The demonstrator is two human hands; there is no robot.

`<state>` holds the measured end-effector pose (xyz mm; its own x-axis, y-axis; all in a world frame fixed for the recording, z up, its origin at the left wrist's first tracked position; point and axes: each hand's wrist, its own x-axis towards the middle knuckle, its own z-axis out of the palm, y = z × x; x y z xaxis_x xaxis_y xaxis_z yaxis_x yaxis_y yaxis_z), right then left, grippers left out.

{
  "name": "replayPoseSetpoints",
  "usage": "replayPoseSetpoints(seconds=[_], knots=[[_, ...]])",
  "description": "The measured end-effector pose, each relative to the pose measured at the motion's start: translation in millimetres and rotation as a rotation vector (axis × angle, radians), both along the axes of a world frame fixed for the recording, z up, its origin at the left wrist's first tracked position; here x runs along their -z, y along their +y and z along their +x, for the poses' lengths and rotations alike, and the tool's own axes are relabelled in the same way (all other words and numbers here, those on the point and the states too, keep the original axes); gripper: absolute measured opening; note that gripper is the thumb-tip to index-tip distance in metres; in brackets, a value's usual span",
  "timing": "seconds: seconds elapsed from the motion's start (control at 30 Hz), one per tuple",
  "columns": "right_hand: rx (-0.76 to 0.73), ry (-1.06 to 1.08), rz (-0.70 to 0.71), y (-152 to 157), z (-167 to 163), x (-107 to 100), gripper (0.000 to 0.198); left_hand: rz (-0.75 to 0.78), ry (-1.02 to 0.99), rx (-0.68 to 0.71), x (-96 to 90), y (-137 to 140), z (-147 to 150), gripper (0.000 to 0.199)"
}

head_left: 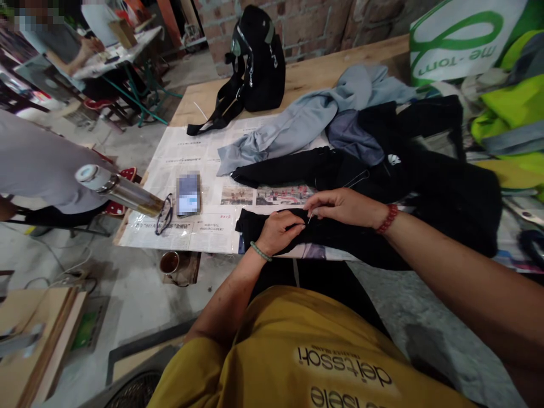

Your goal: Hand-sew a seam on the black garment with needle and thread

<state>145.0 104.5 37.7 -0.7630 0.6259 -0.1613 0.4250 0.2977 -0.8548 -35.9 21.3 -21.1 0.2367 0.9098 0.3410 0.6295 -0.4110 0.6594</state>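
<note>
A black jacket (429, 175) is spread over the table, with one sleeve (340, 235) along the front edge. My left hand (280, 231), a green bead bracelet on its wrist, rests on this sleeve and pinches its cloth between thumb and fingers. Just to the right, my right hand (335, 207) is closed, thumb against fingertips, on a thin pale needle (310, 215) pointing down at the fabric. A red bracelet circles that wrist. The fingertips of both hands nearly meet. Cloth under the left palm is hidden.
Newspaper (204, 229) covers the tabletop. On it are a phone (188, 195), glasses (165, 215) and a tilted-looking flask (123, 190). Behind lie a grey garment (293, 127) and a black bag (261, 68). Yellow-green clothing (510, 119) is at right. A person (46, 164) sits at left.
</note>
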Motion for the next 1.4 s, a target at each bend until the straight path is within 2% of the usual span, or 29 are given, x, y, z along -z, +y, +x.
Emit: replayPoseSetpoints(seconds=[0.17,0.27,0.33,0.43,0.6,0.67,1.1,1.27,1.33,1.4], knots=[[0.259,0.067,-0.328,-7,-12,4,0.015,0.036,-0.033,0.018,0.0,0,0,0.010],[0.307,0.111,-0.466,-10,-14,9,0.019,0.035,-0.050,0.026,1.2,0,0,0.011],[0.305,0.107,-0.502,-10,-14,11,0.023,0.034,-0.051,0.025,1.8,0,0,0.011],[0.304,0.037,-0.421,-8,-16,15,0.023,0.042,-0.046,0.025,1.6,0,0,0.011],[0.327,-0.171,-0.093,-6,-26,28,0.023,0.073,-0.087,0.031,1.1,-1,0,0.013],[0.319,-0.202,-0.008,-6,-28,33,0.026,0.084,-0.111,0.034,1.8,-2,0,0.014],[0.217,-0.146,-0.062,-12,-25,36,0.029,0.108,-0.082,-0.045,6.8,-2,1,0.012],[0.128,-0.227,0.045,-10,-23,33,0.033,0.054,-0.116,-0.059,6.2,1,1,0.008],[0.103,-0.205,0.143,-6,-19,26,0.031,0.024,-0.136,-0.057,4.0,3,0,0.006],[0.162,-0.078,0.302,-5,-12,18,0.027,-0.004,-0.162,-0.063,1.7,3,0,0.004]])
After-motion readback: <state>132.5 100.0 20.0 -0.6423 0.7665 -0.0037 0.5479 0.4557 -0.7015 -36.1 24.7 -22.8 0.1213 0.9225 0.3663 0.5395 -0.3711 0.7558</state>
